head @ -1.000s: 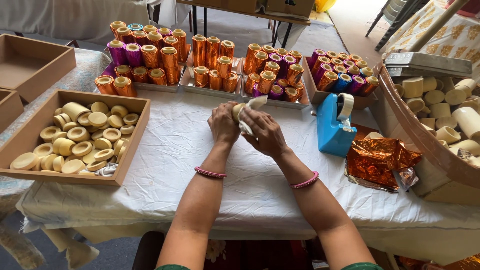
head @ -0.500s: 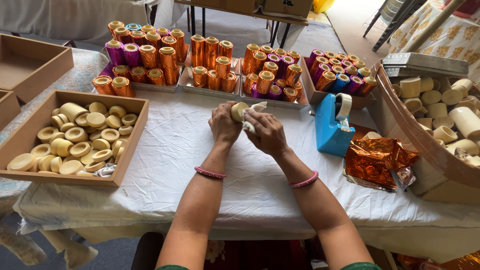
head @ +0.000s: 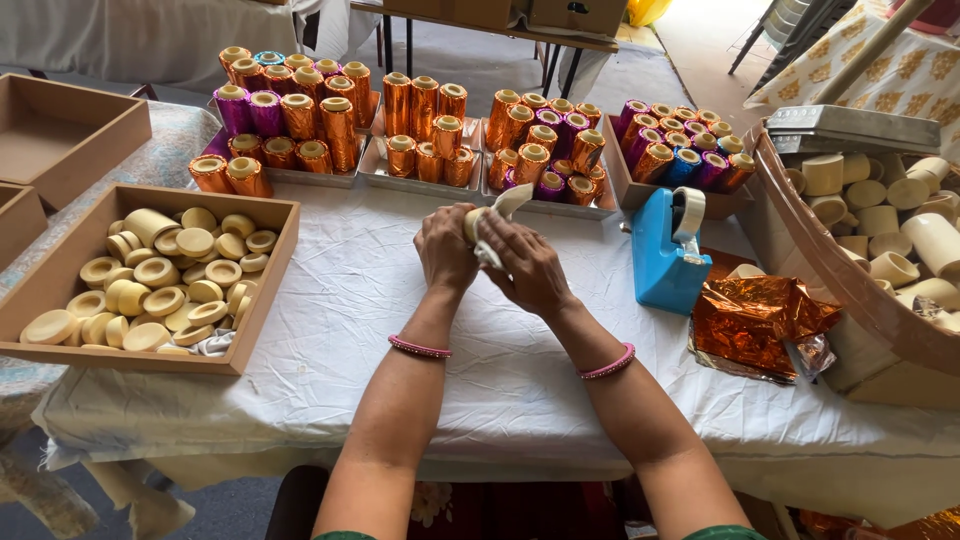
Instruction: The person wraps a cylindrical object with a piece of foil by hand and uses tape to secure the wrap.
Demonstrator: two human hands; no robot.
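White-clothed table fills the view; one wooden box on its left holds a pile of cream round pieces, too many and too overlapped to count. Two more empty wooden boxes sit on the side table at far left. One big basket at the right edge holds more cream pieces, a metal tray resting on top. Along the back, four trays of foil-wrapped spools: orange, purple, a few blue; exact count cannot be told, dozens in all. One blue tape dispenser stands right of centre, one crumpled orange foil sheet just beside it. At centre, left hand and right hand are both closed around one small cream spool with a white strip sticking up from it, held just above the cloth in front of the middle trays. One pink bangle on each wrist, two total.
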